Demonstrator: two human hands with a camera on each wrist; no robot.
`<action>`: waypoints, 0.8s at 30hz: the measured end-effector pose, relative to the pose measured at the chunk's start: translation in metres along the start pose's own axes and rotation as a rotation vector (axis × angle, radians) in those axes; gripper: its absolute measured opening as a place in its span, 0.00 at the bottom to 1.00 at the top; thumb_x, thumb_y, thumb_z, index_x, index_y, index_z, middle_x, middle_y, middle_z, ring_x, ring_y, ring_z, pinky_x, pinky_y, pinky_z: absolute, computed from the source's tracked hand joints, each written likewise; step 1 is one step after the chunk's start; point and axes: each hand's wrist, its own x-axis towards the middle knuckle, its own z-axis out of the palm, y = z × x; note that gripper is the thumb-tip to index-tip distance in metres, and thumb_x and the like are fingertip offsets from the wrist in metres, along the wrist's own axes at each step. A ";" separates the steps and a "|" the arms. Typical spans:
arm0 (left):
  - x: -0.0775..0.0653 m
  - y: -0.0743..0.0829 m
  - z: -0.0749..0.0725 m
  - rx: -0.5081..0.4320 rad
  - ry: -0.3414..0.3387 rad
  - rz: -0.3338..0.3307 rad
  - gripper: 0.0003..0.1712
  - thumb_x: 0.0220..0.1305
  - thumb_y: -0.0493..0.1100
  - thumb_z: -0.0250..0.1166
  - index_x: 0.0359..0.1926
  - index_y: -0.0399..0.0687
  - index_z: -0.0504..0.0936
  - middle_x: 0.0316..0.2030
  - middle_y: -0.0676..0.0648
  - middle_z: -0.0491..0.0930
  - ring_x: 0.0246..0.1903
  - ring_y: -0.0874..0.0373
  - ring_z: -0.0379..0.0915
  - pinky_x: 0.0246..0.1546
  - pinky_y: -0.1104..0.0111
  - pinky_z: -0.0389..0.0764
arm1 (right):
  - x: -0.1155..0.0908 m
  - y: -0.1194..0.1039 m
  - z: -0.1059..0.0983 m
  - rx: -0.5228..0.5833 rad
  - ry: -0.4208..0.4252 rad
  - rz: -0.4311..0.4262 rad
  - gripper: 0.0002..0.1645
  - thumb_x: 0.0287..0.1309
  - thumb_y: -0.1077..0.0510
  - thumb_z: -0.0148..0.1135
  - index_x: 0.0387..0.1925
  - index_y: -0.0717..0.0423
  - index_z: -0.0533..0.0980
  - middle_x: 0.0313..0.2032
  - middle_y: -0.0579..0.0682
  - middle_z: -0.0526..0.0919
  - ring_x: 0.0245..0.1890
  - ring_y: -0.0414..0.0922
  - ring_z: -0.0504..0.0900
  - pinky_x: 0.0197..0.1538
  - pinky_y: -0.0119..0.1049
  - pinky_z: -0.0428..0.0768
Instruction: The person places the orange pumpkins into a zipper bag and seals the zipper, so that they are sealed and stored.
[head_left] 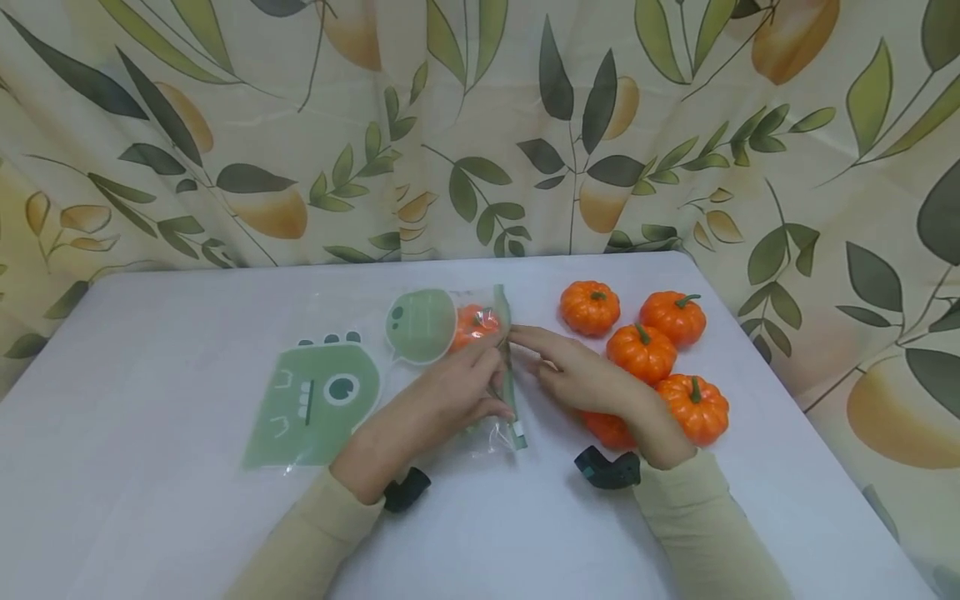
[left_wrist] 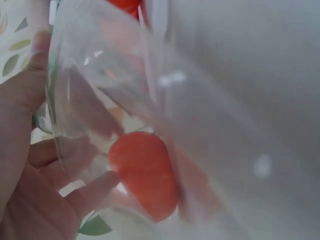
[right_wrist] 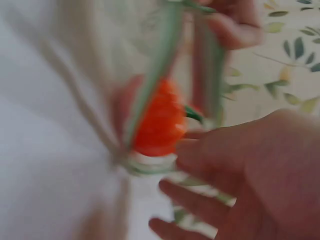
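A clear zip bag (head_left: 351, 400) with a green cartoon print lies on the table, its green zip edge (head_left: 517, 417) facing right. My left hand (head_left: 465, 383) grips the bag near that edge; in the left wrist view the plastic passes between thumb and fingers. Inside the bag is a small orange pumpkin (head_left: 467, 323). In the right wrist view, a pumpkin (right_wrist: 160, 125) with a green stem sits in the parted mouth. My right hand (head_left: 581, 367) is at the mouth with extended fingers, the fingertips close to that pumpkin; whether they touch it is unclear.
Several orange pumpkins, among them one at the back (head_left: 590, 307) and one at the front right (head_left: 693, 408), stand right of the bag. One is partly under my right forearm. A patterned curtain (head_left: 465, 125) hangs behind the white table (head_left: 150, 375).
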 end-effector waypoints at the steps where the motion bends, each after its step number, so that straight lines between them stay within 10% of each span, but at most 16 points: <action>1: 0.000 0.000 0.000 0.001 -0.017 -0.021 0.22 0.55 0.54 0.71 0.37 0.49 0.68 0.71 0.38 0.65 0.72 0.50 0.61 0.70 0.64 0.68 | -0.002 0.000 -0.003 -0.007 0.003 0.024 0.29 0.68 0.62 0.54 0.70 0.55 0.66 0.70 0.53 0.69 0.72 0.54 0.66 0.70 0.56 0.68; 10: 0.002 -0.001 -0.001 0.054 -0.045 -0.058 0.23 0.53 0.57 0.71 0.36 0.50 0.69 0.72 0.38 0.62 0.71 0.51 0.63 0.69 0.64 0.68 | -0.028 -0.005 -0.037 -0.105 -0.009 0.225 0.31 0.63 0.52 0.64 0.66 0.55 0.70 0.64 0.57 0.75 0.64 0.59 0.73 0.65 0.61 0.72; 24: 0.003 -0.001 0.000 0.032 -0.058 -0.089 0.23 0.52 0.56 0.73 0.34 0.51 0.68 0.72 0.38 0.63 0.71 0.51 0.63 0.69 0.63 0.69 | -0.042 -0.008 -0.043 -0.133 -0.239 0.465 0.31 0.56 0.49 0.68 0.61 0.47 0.73 0.49 0.51 0.79 0.43 0.47 0.74 0.42 0.38 0.77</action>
